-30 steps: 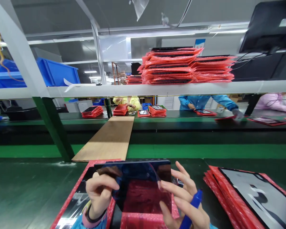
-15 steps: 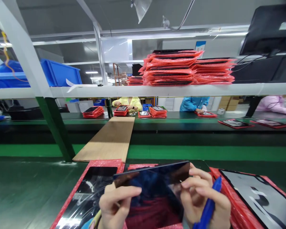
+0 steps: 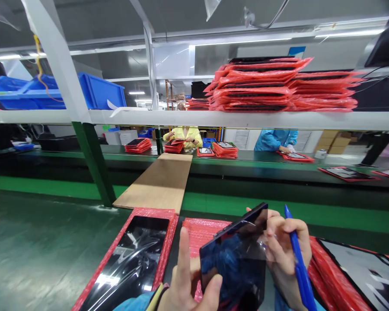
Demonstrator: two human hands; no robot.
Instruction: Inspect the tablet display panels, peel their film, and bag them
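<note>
I hold a dark glossy tablet tilted up over the green bench, its screen reflecting blue. My left hand grips its lower left edge with the thumb on the glass and the index finger raised. My right hand holds the tablet's upper right corner and also keeps a blue pen between its fingers. Under the tablet lies an empty red bubble bag. Another tablet on a red bubble bag lies to the left.
A stack of bagged tablets lies at my right. A wooden board bridges to the far bench, where people in yellow and blue work. Red bagged stacks and blue bins fill the overhead shelf.
The tablet has moved right and turned more upright in my hands. My left index finger has lifted off it. The red bag beneath is now uncovered; my view shifted right.
</note>
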